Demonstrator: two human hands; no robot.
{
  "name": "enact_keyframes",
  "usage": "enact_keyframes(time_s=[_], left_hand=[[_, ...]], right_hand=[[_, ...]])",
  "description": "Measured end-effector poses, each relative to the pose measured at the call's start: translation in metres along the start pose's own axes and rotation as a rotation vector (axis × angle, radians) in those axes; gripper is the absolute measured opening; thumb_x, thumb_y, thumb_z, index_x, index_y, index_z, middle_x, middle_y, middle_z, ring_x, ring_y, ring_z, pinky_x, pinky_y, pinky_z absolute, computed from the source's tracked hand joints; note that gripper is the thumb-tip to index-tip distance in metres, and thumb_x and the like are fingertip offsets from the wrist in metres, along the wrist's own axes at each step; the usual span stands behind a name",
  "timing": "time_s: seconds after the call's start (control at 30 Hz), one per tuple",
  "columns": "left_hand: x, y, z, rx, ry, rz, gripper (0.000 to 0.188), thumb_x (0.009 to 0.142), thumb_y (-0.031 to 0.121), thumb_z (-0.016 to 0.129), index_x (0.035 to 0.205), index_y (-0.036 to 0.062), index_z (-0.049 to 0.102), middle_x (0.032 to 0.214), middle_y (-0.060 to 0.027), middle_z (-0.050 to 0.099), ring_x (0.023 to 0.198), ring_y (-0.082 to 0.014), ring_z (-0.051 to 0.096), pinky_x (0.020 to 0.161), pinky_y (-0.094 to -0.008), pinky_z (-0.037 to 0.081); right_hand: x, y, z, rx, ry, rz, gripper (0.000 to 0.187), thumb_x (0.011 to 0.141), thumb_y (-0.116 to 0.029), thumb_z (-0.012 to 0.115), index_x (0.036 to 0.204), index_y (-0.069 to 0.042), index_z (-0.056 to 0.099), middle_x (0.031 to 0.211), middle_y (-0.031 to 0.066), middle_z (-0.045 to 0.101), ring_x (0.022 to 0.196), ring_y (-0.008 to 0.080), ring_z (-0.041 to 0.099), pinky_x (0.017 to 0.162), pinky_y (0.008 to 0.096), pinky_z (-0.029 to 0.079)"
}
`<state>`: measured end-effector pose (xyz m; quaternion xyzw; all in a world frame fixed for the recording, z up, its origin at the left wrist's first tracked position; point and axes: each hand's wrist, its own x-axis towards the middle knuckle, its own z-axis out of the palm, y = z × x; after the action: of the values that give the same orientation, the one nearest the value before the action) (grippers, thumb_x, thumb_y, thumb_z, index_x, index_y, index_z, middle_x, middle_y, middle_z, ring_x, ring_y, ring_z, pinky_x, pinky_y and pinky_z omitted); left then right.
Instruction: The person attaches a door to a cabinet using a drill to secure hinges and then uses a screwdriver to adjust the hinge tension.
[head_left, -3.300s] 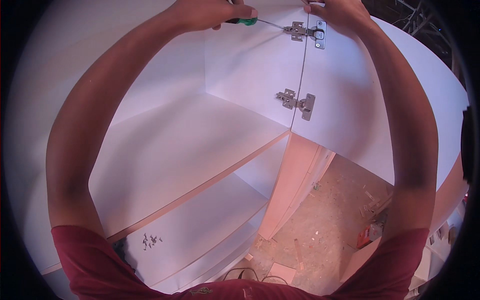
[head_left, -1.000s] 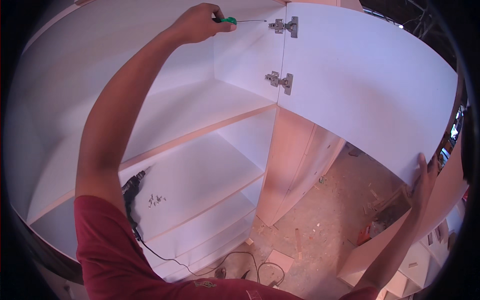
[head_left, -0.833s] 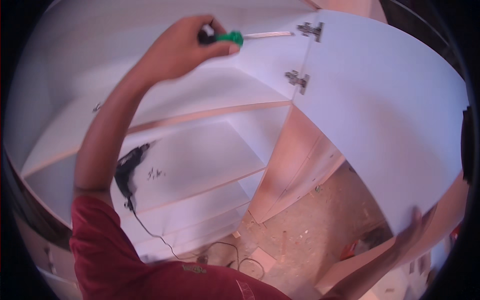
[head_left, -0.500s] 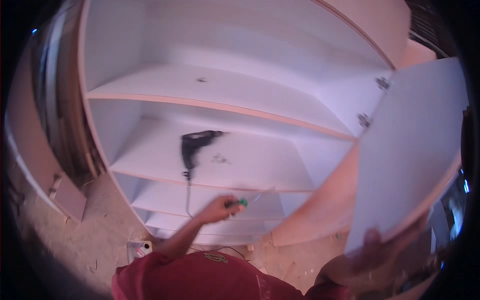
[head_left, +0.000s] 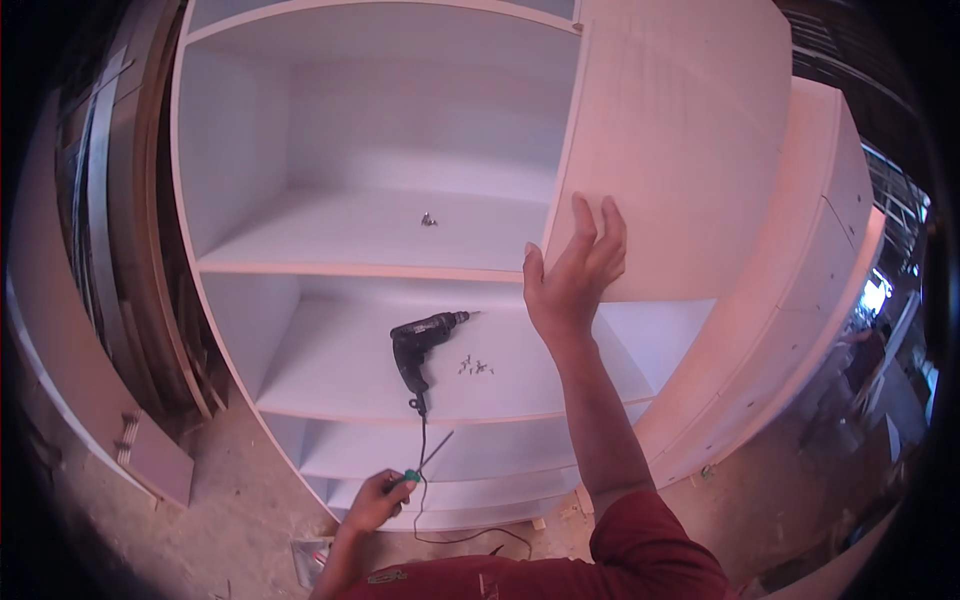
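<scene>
My left hand (head_left: 373,503) is low in front of the cabinet, closed around the green handle of a screwdriver (head_left: 436,451) whose shaft points up and right. With its fingers spread, my right hand (head_left: 582,268) rests against the outer face of the cabinet door (head_left: 670,160), near its lower left corner; the thumb is by the door's edge. That door covers the right part of the upper compartment. A black power drill (head_left: 415,345) lies on the shelf below, next to a scatter of small screws (head_left: 476,366). Small metal pieces (head_left: 429,220) sit on the upper shelf.
The drill's cord (head_left: 422,500) hangs past the lower shelves to the floor. Boards (head_left: 150,230) lean at the left, beside a panel with a hinge (head_left: 150,455). Another cabinet (head_left: 790,330) stands close on the right. A small box (head_left: 308,560) is near my left forearm.
The door has swung from wide open to over the right part of the upper compartment, my right hand moving with it. My left hand has moved down and left with the screwdriver.
</scene>
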<state>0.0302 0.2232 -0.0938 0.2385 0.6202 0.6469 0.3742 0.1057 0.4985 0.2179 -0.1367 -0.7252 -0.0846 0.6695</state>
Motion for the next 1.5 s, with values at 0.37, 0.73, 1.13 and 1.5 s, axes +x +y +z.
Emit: enact_keyframes(time_s=[0.37,0.73,1.13,1.5], left_hand=[[0.005,-0.013,-0.039,0.246,-0.309,-0.194,0.041,0.096,0.037,0.072,0.108,-0.0016,0.063,0.077,-0.0022,0.063,0.059,-0.0062,0.051,0.051,-0.0235,0.040],[0.034,0.004,-0.047,0.187,-0.345,-0.148,0.031,0.097,0.025,0.071,0.108,-0.0016,0.061,0.077,-0.0041,0.060,0.056,-0.0065,0.047,0.048,-0.0233,0.034],[0.037,-0.006,-0.020,0.316,-0.420,-0.135,0.038,0.096,0.031,0.072,0.112,-0.0019,0.061,0.079,-0.0031,0.062,0.060,-0.0068,0.049,0.053,-0.0241,0.040],[0.043,-0.024,-0.051,0.301,-0.328,-0.131,0.040,0.094,0.034,0.073,0.110,-0.0008,0.062,0.080,-0.0040,0.064,0.060,-0.0087,0.054,0.054,-0.0256,0.044]], right_hand=[[-0.016,0.004,0.032,-0.235,-0.001,-0.019,0.079,0.090,-0.039,0.069,0.153,-0.005,0.034,0.151,0.0271,0.033,0.140,0.0415,0.033,0.106,0.0563,0.025],[0.056,0.010,0.027,-0.282,-0.010,-0.133,0.082,0.088,-0.037,0.071,0.152,-0.002,0.035,0.151,0.0261,0.036,0.142,0.0378,0.034,0.107,0.0543,0.029],[0.229,-0.009,0.029,-0.212,0.196,-0.012,0.025,0.091,-0.016,0.071,0.108,0.000,0.061,0.108,0.0168,0.063,0.110,0.0288,0.058,0.091,0.0400,0.047],[0.190,0.018,0.067,-0.096,0.454,-0.150,0.015,0.085,-0.013,0.067,0.094,-0.005,0.058,0.096,0.0139,0.059,0.092,0.0345,0.059,0.078,0.0472,0.045]])
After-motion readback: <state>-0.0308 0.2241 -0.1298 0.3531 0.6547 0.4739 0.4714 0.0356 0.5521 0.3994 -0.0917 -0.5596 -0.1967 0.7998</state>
